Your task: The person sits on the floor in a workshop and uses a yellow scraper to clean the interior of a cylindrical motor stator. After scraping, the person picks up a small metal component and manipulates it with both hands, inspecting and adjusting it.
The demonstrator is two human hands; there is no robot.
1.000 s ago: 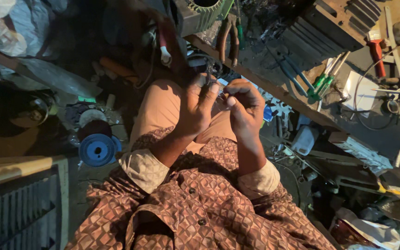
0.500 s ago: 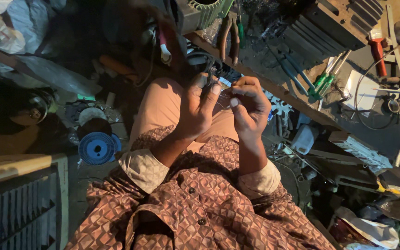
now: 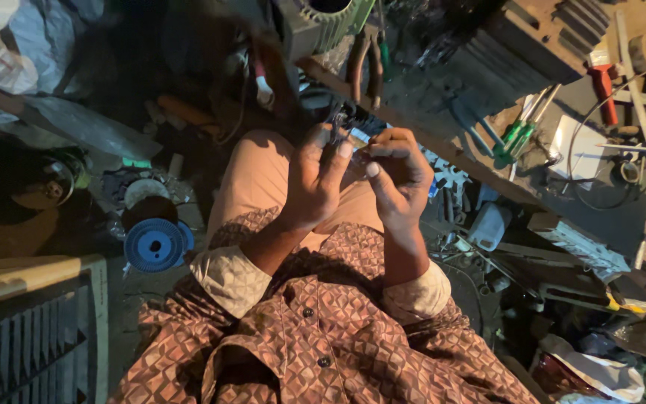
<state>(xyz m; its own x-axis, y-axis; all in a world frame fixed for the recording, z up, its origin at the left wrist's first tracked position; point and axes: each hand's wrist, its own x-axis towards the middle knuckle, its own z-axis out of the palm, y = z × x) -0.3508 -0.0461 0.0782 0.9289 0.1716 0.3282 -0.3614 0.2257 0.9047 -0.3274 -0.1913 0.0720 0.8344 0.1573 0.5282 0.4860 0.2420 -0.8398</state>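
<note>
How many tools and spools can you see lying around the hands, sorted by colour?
Green-handled screwdrivers: 2
Red-handled tool: 1
Blue spool: 1
Pliers with dark handles: 1
Total: 5
The left hand and right hand pinch a small dark part between them.

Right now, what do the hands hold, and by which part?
Both hands, left hand and right hand, pinch a small dark part at its lower end; its kind cannot be told.
</note>
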